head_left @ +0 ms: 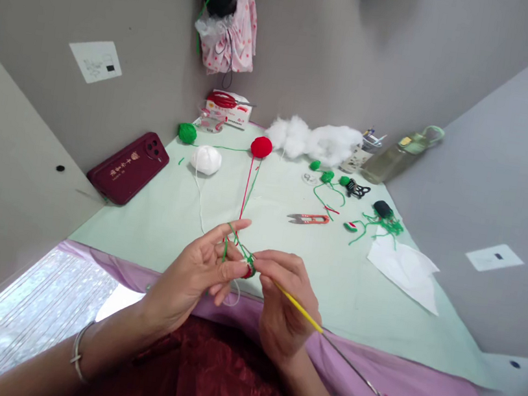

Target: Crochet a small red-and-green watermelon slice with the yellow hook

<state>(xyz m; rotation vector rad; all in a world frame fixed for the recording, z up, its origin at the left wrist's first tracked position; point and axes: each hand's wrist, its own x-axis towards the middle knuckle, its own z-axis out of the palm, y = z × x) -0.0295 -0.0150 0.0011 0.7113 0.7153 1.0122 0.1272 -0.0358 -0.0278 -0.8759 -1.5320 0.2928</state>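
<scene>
The left hand pinches a small green and red crochet piece between thumb and fingertips, with green yarn looped over the raised forefinger. The right hand is closed round a yellow crochet hook, its tip at the piece. The piece hangs just above the near edge of the green mat.

On the mat, three yarn balls lie along the far edge: one green ball, one white ball, one red ball. One pair of snips lies beyond the hands, right of the red strand. One phone leans off the mat's left edge. A heap of white stuffing sits at the far right, with one bottle beside it. Small green crocheted bits, perhaps four, are scattered near the stuffing; they are too small to count surely. One white paper lies at the mat's right edge.
</scene>
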